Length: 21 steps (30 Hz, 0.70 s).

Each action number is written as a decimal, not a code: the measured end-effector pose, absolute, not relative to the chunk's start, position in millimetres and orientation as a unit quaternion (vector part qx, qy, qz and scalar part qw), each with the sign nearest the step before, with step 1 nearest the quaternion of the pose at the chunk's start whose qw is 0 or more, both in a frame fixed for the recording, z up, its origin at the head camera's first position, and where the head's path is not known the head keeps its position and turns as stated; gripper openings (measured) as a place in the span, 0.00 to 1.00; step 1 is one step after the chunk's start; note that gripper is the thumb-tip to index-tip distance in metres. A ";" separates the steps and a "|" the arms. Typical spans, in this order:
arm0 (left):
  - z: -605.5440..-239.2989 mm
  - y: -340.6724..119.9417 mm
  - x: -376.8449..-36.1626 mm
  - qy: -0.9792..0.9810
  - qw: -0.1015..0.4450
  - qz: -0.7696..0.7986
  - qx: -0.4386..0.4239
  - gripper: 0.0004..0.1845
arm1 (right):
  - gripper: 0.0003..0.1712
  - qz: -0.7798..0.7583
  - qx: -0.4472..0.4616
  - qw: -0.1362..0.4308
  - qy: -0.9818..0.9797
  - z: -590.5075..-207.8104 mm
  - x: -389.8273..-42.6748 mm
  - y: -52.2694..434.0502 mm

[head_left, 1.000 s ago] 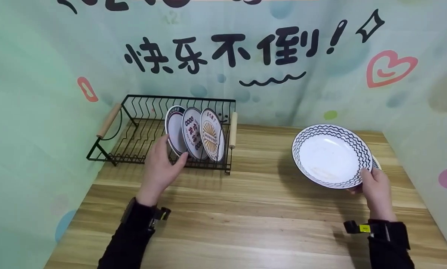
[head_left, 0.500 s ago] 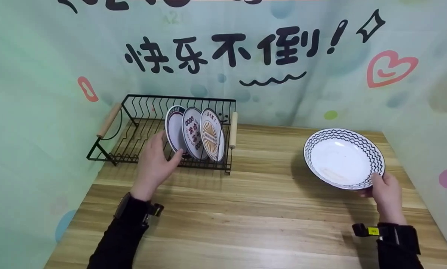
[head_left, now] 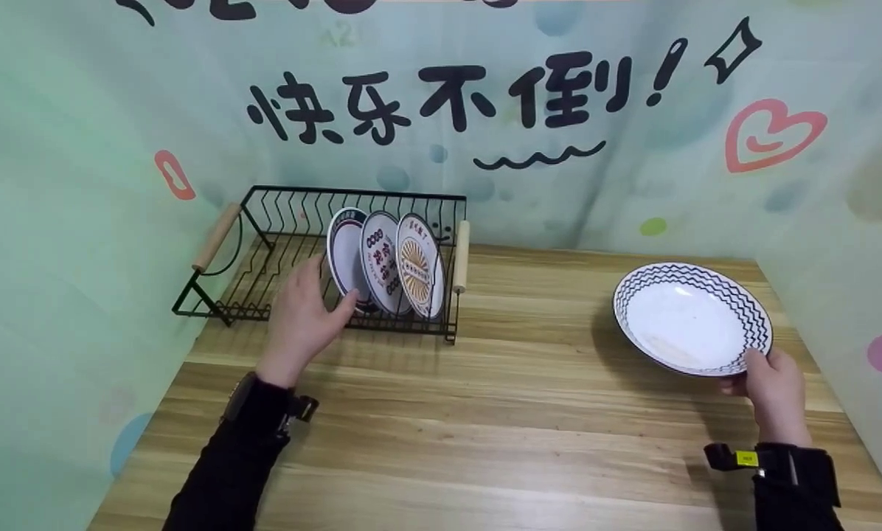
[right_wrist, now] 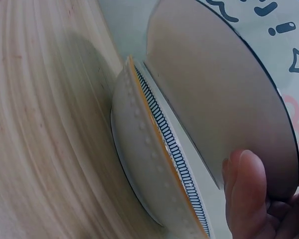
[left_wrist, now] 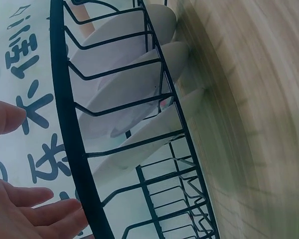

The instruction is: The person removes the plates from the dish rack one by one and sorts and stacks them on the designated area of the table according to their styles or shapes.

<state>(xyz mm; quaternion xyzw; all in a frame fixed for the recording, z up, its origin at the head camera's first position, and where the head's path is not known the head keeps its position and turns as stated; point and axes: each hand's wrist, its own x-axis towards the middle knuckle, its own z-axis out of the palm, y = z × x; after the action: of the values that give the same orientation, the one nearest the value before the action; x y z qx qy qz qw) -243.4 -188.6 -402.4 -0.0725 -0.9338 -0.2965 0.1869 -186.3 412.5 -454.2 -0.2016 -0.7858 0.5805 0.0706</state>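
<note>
My right hand [head_left: 776, 387] grips the right edge of a white deep plate [head_left: 688, 324] with a black zigzag rim, thumb on top and fingers underneath. In the right wrist view that plate tilts above a second dish [right_wrist: 154, 154] with an orange edge and a dark patterned band; the head view hides this lower dish. My left hand [head_left: 301, 321], fingers and thumb spread, is at the front of a black wire dish rack [head_left: 286, 313]. Closest to it is the leftmost small plate [head_left: 346, 254] of three standing in the rack; beside that are the middle plate [head_left: 383, 258] and the right plate [head_left: 420, 265].
Wooden handles [head_left: 217, 237] sit at both ends of the rack. The slots left of the three plates hold nothing. The wooden tabletop [head_left: 515, 413] meets a printed cloth backdrop [head_left: 544, 206] behind and pale cloth sides left and right.
My right hand has carried the zigzag-rimmed plate right and slightly nearer, covering the lower dish's edge that showed earlier. My left hand has drawn a little left, away from the leftmost small plate.
</note>
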 end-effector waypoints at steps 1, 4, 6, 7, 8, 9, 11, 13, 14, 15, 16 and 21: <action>-402.3 -189.0 -243.1 -0.934 0.186 -0.295 -0.071 0.41 | 0.18 0.580 -0.203 0.072 -0.785 -454.8 -186.3 413.2; -401.7 -189.8 -242.9 -0.937 0.184 -0.290 -0.067 0.42 | 0.17 0.578 -0.209 0.072 -0.785 -456.4 -186.3 415.3; -401.3 -189.9 -243.2 -0.938 0.182 -0.288 -0.063 0.42 | 0.17 0.573 -0.212 0.068 -0.788 -457.4 -186.4 416.5; -401.2 -189.6 -243.8 -0.938 0.181 -0.289 -0.062 0.42 | 0.17 0.571 -0.213 0.068 -0.790 -458.0 -186.4 417.2; -401.1 -189.2 -244.4 -0.938 0.181 -0.289 -0.062 0.42 | 0.17 0.568 -0.214 0.067 -0.792 -458.6 -186.3 417.8; -401.1 -188.8 -245.1 -0.938 0.181 -0.289 -0.063 0.41 | 0.18 0.569 -0.214 0.068 -0.791 -459.0 -186.4 418.1; -401.3 -188.5 -246.0 -0.938 0.181 -0.289 -0.063 0.41 | 0.18 0.563 -0.215 0.067 -0.795 -459.8 -186.4 418.5; -401.8 -188.7 -246.9 -0.938 0.181 -0.288 -0.064 0.40 | 0.19 0.554 -0.215 0.065 -0.801 -460.2 -186.5 419.1; -401.8 -188.9 -246.9 -0.938 0.182 -0.287 -0.064 0.40 | 0.19 0.552 -0.214 0.063 -0.804 -460.3 -186.5 419.4; -402.1 -189.3 -247.2 -0.938 0.182 -0.287 -0.063 0.40 | 0.19 0.548 -0.214 0.060 -0.807 -460.2 -186.3 419.8; -402.2 -189.7 -247.5 -0.938 0.183 -0.287 -0.063 0.40 | 0.19 0.544 -0.214 0.057 -0.810 -460.2 -186.2 420.2; -402.7 -190.9 -249.7 -0.938 0.181 -0.288 -0.060 0.41 | 0.19 0.543 -0.215 0.047 -0.810 -461.2 -184.9 422.1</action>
<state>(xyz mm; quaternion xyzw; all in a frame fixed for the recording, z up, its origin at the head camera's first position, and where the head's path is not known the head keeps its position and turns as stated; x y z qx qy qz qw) -249.7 -190.9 -402.7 -0.0599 -0.9383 -0.2885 0.1813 -184.9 422.1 -461.2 -0.2151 -0.8104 0.5429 0.0474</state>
